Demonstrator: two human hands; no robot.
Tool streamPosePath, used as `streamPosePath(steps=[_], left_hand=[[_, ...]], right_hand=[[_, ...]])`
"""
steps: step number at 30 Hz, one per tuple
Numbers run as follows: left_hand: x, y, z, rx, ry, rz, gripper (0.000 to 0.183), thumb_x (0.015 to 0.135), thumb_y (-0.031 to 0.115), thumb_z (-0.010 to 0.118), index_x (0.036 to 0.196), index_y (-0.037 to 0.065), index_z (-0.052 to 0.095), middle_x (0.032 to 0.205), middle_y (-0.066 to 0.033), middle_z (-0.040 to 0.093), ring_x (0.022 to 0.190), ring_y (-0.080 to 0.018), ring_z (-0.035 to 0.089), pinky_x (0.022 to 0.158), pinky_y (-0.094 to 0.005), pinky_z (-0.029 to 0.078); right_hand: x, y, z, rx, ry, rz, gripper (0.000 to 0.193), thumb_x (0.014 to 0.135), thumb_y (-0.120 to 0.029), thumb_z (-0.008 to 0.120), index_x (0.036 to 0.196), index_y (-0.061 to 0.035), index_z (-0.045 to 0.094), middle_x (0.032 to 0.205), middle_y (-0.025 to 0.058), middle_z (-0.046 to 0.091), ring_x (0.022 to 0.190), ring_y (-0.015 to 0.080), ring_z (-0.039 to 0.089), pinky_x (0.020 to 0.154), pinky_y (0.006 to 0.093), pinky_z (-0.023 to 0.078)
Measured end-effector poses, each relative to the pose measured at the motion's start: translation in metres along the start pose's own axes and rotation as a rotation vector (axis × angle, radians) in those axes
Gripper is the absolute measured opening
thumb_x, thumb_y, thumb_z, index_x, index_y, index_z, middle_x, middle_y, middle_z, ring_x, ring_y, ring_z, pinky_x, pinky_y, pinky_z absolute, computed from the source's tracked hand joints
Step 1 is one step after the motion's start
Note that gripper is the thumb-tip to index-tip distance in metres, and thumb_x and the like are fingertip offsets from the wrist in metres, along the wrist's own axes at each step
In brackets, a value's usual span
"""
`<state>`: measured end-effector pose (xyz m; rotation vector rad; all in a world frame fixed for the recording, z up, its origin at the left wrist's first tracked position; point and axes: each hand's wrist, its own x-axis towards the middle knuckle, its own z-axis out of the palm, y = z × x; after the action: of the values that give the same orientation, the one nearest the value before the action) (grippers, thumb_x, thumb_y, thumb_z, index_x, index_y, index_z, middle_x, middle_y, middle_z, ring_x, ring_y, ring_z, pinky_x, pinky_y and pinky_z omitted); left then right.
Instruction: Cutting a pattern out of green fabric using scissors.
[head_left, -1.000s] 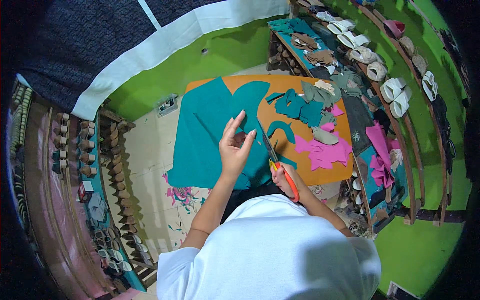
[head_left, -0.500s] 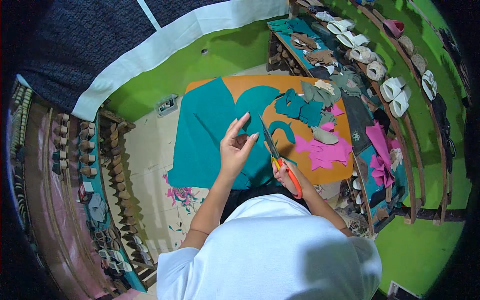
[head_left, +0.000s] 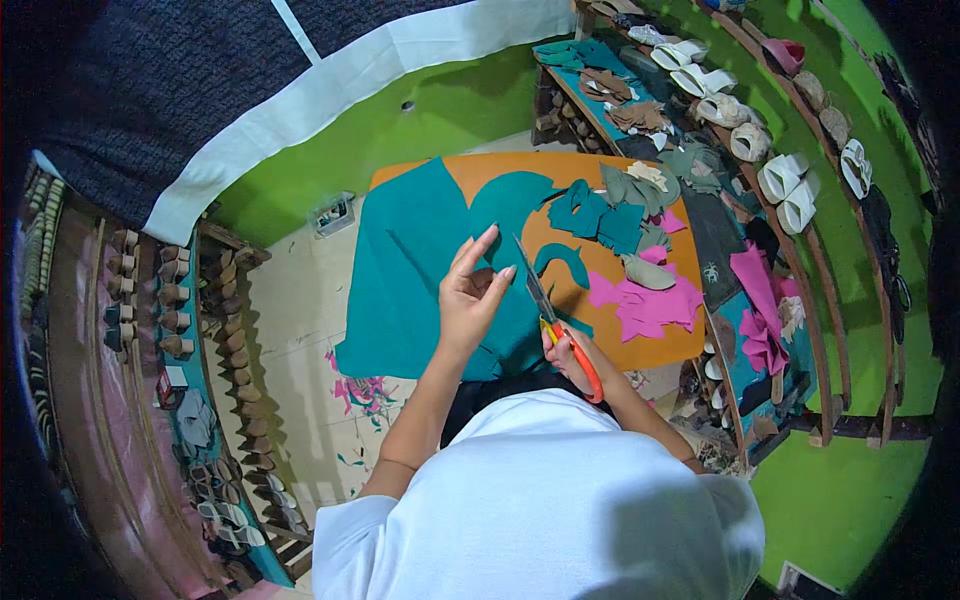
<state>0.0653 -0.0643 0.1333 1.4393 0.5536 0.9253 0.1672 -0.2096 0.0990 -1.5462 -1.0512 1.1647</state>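
- Since the earlier frames, the left hand (head_left: pixel 470 300) has lifted a little off the teal sheet (head_left: pixel 420 270), its fingers (head_left: pixel 480 245) now fanned upward with the thumb and forefinger tips close together; whether they pinch the sheet's edge cannot be told. The scissors (head_left: pixel 548 305) have swung slightly more upright.
- Right hand (head_left: pixel 572 352) is clenched around the orange handles of the scissors, the blades pointing away from the person, just to the right of the left fingers.
- Teal sheet lies spread on the orange worktop (head_left: pixel 640 345), directly under and ahead of the left fingers, draping over the near edge toward the person's lap.
- Beyond the scissor tips sits a curved teal offcut (head_left: pixel 560 260); further right of the fingers lie pink scraps (head_left: pixel 645 305) and a heap of teal and grey cut pieces (head_left: pixel 610 205).
- Pale shoe forms (head_left: pixel 790 190) line the shelves well off to the right.
- Judged from the pose, a clean cut would call for the left fingers to keep the sheet taut close to the blades while staying clear of their path, and for the sheet, not the scissors, to be turned through curves.
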Motion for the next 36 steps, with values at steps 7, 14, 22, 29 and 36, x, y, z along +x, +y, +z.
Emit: streamPosePath(steps=[7, 14, 22, 29, 36], left_hand=[[-0.0015, 0.0021, 0.0000, 0.014, 0.004, -0.024, 0.049, 0.072, -0.004, 0.058, 0.118, 0.004, 0.042, 0.114, -0.0036, 0.043, 0.063, 0.0003, 0.047, 0.064, -0.0141, 0.041], [-0.0020, 0.0025, 0.0017, -0.002, 0.008, 0.000, 0.049, 0.072, -0.004, 0.058, 0.118, 0.003, 0.042, 0.114, -0.0040, 0.044, 0.063, 0.0002, 0.047, 0.064, -0.0147, 0.041], [-0.0005, 0.0018, -0.0014, 0.012, -0.011, 0.000, 0.049, 0.072, -0.004, 0.058, 0.119, 0.003, 0.041, 0.111, -0.0037, 0.045, 0.060, 0.0006, 0.044, 0.061, -0.0137, 0.039], [0.0026, 0.0036, -0.0048, 0.000, -0.052, -0.017, 0.049, 0.072, -0.004, 0.058, 0.118, 0.003, 0.042, 0.115, -0.0067, 0.040, 0.066, -0.0015, 0.048, 0.062, -0.0156, 0.042], [0.0030, 0.0045, -0.0059, 0.056, -0.117, -0.041, 0.047, 0.073, -0.003, 0.057, 0.118, 0.004, 0.043, 0.121, -0.0154, 0.036, 0.070, -0.0043, 0.053, 0.064, -0.0178, 0.043]], right_hand=[[-0.0003, -0.0036, 0.0011, 0.035, -0.008, -0.036, 0.029, 0.086, -0.028, 0.034, 0.080, -0.0004, 0.040, 0.062, 0.0115, 0.047, 0.055, 0.0216, 0.046, 0.054, 0.0321, 0.039], [-0.0005, -0.0024, 0.0013, 0.012, 0.005, -0.037, 0.033, 0.086, -0.032, 0.033, 0.079, -0.0005, 0.040, 0.062, 0.0107, 0.046, 0.055, 0.0200, 0.045, 0.053, 0.0319, 0.038], [-0.0017, -0.0038, -0.0026, -0.053, 0.020, -0.020, 0.040, 0.086, -0.037, 0.031, 0.075, -0.0003, 0.041, 0.060, 0.0129, 0.044, 0.055, 0.0230, 0.045, 0.053, 0.0333, 0.037], [-0.0003, -0.0028, -0.0017, 0.051, 0.002, 0.002, 0.055, 0.078, -0.059, 0.030, 0.076, -0.0044, 0.039, 0.060, -0.0024, 0.035, 0.051, 0.0044, 0.033, 0.044, 0.0171, 0.029], [0.0018, -0.0063, 0.0016, 0.097, 0.016, -0.040, 0.059, 0.075, -0.064, 0.029, 0.077, -0.0049, 0.038, 0.060, -0.0016, 0.035, 0.051, 0.0045, 0.032, 0.044, 0.0175, 0.028]])
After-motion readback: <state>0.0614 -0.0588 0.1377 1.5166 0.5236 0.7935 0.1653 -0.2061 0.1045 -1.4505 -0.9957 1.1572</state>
